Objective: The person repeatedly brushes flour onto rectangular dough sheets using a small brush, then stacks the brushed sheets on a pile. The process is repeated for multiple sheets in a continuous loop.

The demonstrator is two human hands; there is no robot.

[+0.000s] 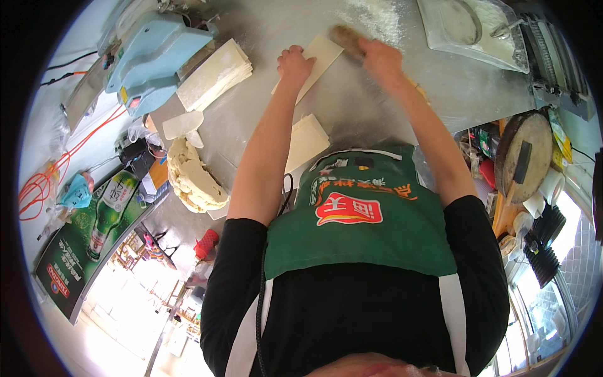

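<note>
My left hand (pixel 294 65) holds a pale rectangular dough sheet (pixel 325 53) against the metal table (pixel 358 101), its thumb lying on the sheet. At the sheet's right end, my right hand (pixel 384 62) grips a brown brush (pixel 346 41), blurred by motion. Part of the brush is hidden behind the hand and wrist. A stack of dough sheets (pixel 214 75) lies left of my left hand. Nearer my apron is a second, smaller dough stack (pixel 307 141), partly covered by my left forearm.
Left of my arm are a large dough lump (pixel 193 176), a white scraper (pixel 183 125) and a light-blue machine (pixel 158 56). Loose flour (pixel 377 19) dusts the far table. A clear flour bin (pixel 476 47) stands at the far right, with a round wooden board (pixel 525 155) nearer me.
</note>
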